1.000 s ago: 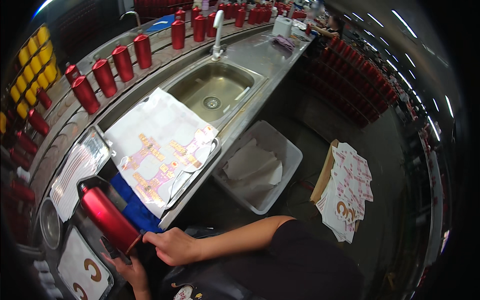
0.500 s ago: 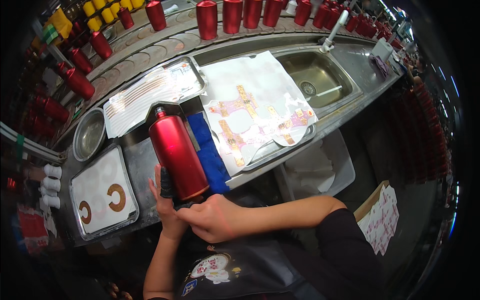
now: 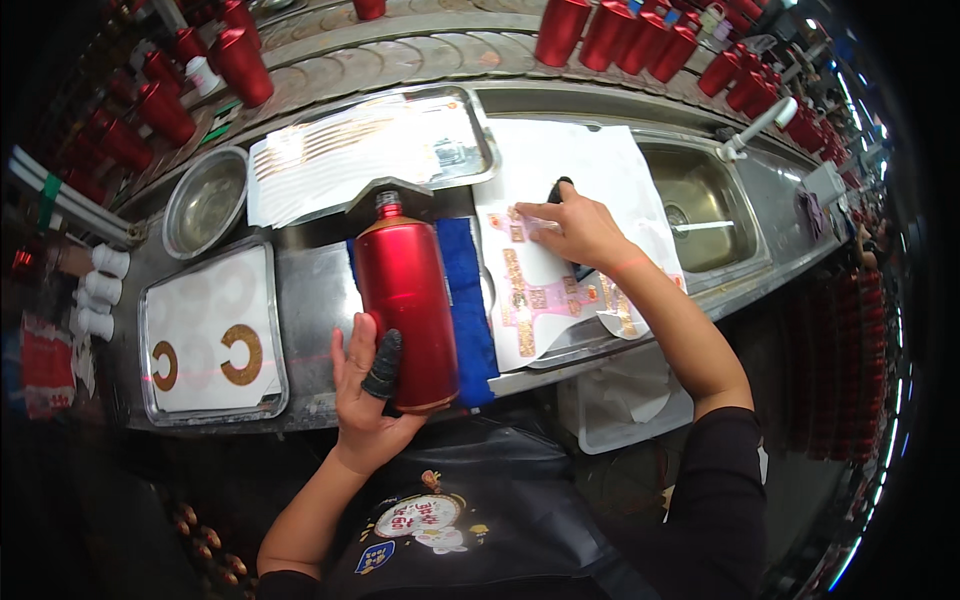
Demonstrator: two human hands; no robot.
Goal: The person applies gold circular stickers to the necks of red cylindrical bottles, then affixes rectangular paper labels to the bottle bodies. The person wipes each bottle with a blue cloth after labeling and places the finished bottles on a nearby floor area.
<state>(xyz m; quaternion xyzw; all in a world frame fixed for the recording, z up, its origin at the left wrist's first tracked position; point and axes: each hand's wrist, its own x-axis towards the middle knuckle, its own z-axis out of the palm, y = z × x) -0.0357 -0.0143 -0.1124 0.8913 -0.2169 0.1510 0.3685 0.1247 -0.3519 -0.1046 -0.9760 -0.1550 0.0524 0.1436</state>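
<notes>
A glossy red metal bottle (image 3: pixel 408 300) with a narrow threaded neck lies in a metal rest (image 3: pixel 360 200), base toward me. My left hand (image 3: pixel 372 395) touches its lower left side and base, fingers stretched upward; one finger wears a black finger cover. My right hand (image 3: pixel 590 230) reaches over the white sheet, fingers spread and tips at the pink and gold decals (image 3: pixel 535 295). Another black cover shows on one of its fingers. Whether those fingertips have picked up a decal cannot be made out. Blue cloth (image 3: pixel 468 300) lies beneath and beside the bottle.
A metal tray (image 3: pixel 283 370) with brown C-shaped pieces, a round metal basin (image 3: pixel 205 205) and a tray (image 3: pixel 480 130) of striped sheets surround the bottle. A sink (image 3: pixel 735 240) with a white faucet (image 3: pixel 770 125) stands at right. Red bottles (image 3: pixel 605 35) line the conveyor behind.
My right hand has left the base of the bottle and moved up and right onto the decal sheet. My left hand stays at the bottle. The view has shifted.
</notes>
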